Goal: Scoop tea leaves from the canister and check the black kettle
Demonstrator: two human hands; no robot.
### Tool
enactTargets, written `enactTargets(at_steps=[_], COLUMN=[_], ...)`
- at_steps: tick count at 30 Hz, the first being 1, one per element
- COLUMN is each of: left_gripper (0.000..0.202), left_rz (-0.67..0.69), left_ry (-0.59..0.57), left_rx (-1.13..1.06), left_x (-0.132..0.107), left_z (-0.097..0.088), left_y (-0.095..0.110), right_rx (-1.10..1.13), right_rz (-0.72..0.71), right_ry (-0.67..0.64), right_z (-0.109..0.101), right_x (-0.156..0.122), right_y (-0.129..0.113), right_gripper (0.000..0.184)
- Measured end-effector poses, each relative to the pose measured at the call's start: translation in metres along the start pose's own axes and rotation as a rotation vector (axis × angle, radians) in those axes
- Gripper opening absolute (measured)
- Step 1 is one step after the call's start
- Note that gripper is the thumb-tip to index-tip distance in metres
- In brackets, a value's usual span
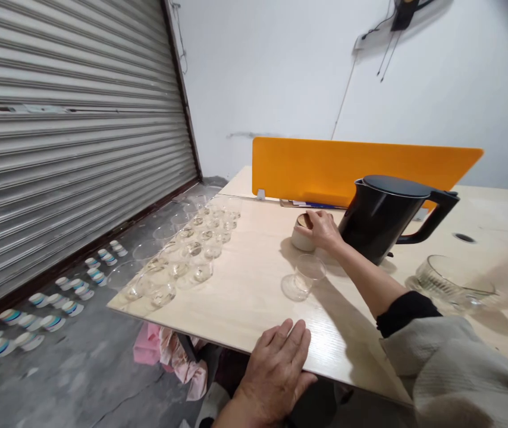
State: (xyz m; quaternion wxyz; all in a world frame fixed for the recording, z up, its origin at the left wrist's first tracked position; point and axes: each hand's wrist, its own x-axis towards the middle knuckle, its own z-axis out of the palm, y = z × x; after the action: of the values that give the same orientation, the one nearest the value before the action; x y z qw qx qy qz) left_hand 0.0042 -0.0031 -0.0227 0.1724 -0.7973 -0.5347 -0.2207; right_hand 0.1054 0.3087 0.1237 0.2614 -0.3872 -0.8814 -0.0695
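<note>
My right hand [323, 229] reaches across the table, its fingers closed around the rim of a small off-white jar [302, 240] with a brown inside. The jar stands on the tabletop, left of a black electric kettle [381, 217]. In front of it is a single clear plastic cup [310, 276], which neither hand touches. My left hand [281, 365] lies flat on the table's front edge, fingers stretched out and holding nothing.
Rows of clear cups [178, 267] fill the table's left side. A ribbed glass bowl [452, 282] stands at right, beside a blurred pale shape, perhaps a hand. An orange divider [347, 169] runs along the back. Several small striped containers [53, 323] sit on the floor.
</note>
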Motion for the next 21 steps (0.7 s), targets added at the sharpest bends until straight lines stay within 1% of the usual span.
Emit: enactTargets(at_steps=[2, 4, 7, 10, 12, 14, 15, 17, 19, 21], left_gripper=[0.068, 0.068, 0.066, 0.066, 0.069, 0.076, 0.079, 0.084, 0.09, 0.104], left_rz=[-0.005, -0.004, 0.001, -0.007, -0.03, -0.073, -0.103, -0.181, -0.264, -0.343], left_ry=[0.014, 0.022, 0.023, 0.006, -0.008, 0.0, 0.023, 0.096, 0.174, 0.186], left_rx=[-0.007, -0.001, 0.007, -0.029, -0.086, -0.173, -0.229, -0.361, -0.498, -0.619], left_x=[0.0, 0.0, 0.002, 0.003, 0.003, 0.005, 0.007, 0.013, 0.022, 0.033], left_z=[0.001, 0.0, -0.002, -0.005, -0.009, -0.014, -0.018, -0.026, -0.033, -0.036], left_y=[0.0, -0.001, -0.001, -0.001, -0.001, 0.0, 0.0, 0.002, 0.006, 0.011], right_rx=[0.004, 0.006, -0.01, -0.031, -0.041, -0.032, -0.029, -0.001, 0.044, 0.093], right_rz=[0.043, 0.055, 0.041, 0.06, 0.026, -0.004, -0.008, -0.043, -0.092, -0.128], right_ry=[0.029, 0.092, 0.225, 0.313, 0.365, 0.38, 0.353, 0.294, 0.223, 0.151], right_z=[-0.006, -0.018, -0.052, -0.096, -0.123, -0.143, -0.148, -0.15, -0.141, -0.125], right_x=[0.003, 0.002, -0.012, -0.045, -0.075, -0.108, -0.125, -0.155, -0.179, -0.196], right_y=[0.002, 0.001, -0.005, -0.015, -0.021, -0.027, -0.029, -0.035, -0.042, -0.051], right_gripper=[0.038, 0.044, 0.051, 0.064, 0.071, 0.073, 0.073, 0.073, 0.071, 0.069])
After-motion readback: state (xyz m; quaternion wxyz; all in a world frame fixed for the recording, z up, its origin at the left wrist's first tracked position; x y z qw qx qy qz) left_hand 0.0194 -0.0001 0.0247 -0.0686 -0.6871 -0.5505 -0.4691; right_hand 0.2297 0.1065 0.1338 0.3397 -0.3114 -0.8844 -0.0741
